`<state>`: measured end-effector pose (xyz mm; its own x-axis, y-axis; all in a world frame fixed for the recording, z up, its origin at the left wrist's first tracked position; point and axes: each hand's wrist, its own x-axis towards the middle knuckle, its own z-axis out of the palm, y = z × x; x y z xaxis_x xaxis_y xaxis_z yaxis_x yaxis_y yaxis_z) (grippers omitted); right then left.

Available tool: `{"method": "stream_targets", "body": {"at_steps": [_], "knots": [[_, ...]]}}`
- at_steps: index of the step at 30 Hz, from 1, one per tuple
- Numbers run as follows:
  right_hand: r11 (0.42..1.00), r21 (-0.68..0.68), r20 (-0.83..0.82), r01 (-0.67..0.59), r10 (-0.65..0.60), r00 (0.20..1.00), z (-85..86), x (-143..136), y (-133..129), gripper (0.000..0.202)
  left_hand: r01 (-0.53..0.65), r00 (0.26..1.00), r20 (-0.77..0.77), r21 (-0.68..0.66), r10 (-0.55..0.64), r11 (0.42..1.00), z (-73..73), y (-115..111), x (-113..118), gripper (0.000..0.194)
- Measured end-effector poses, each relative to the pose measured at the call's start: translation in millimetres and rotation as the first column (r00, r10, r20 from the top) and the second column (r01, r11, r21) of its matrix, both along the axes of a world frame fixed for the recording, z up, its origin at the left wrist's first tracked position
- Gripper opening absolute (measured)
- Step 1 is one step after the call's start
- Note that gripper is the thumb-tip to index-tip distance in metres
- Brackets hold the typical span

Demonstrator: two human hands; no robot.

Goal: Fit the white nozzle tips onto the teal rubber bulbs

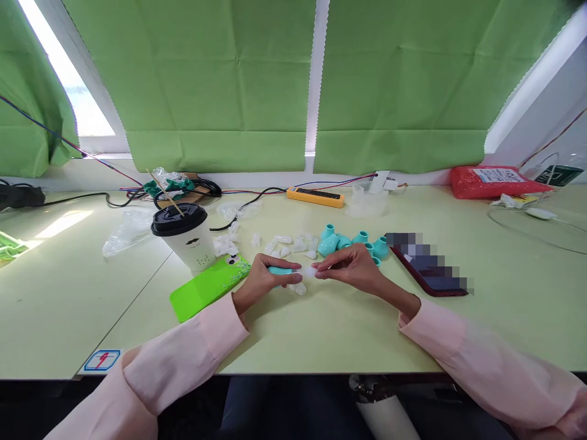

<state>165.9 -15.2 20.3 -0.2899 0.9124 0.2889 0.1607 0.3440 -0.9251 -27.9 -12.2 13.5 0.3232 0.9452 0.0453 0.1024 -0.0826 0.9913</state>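
My left hand [268, 273] is closed around a small turquoise plastic piece [279, 271], held sideways just above the table. From the other side, the fingers of my right hand [351, 267] pinch a small translucent white piece [309, 272] that meets or nearly meets the turquoise one; whether they are joined I cannot tell. Several turquoise plastic parts with round openings [329, 241] lie in a cluster behind my right hand. Beyond my left hand are scattered several clear, translucent pieces [282, 249], and one more translucent piece [300, 288] rests below my fingers.
To the left stand a lidded paper cup [195, 247] with a stick in it and a bright green phone case [202, 294]. A dark phone [428, 269] lies at right. Farther back are a yellow power strip [315, 197], cables, clear plastic bags and a red package [495, 182].
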Motion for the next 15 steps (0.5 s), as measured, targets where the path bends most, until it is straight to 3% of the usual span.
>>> {"method": "stream_targets", "body": {"at_steps": [7, 15], "knots": [[0.994, -0.105, -0.120, 0.015, -0.027, 0.992, -5.4, -3.8, 0.7, 0.015, -0.031, 0.999, 0.018, 0.054, 0.030, 0.998, -0.7, -1.8, 0.3, 0.031], [0.993, -0.115, -0.192, 0.022, -0.044, 0.981, -7.6, -7.7, -2.3, 0.015, -0.023, 1.000, 0.001, 0.098, 0.023, 0.995, -1.2, -2.3, -1.8, 0.028]]}}
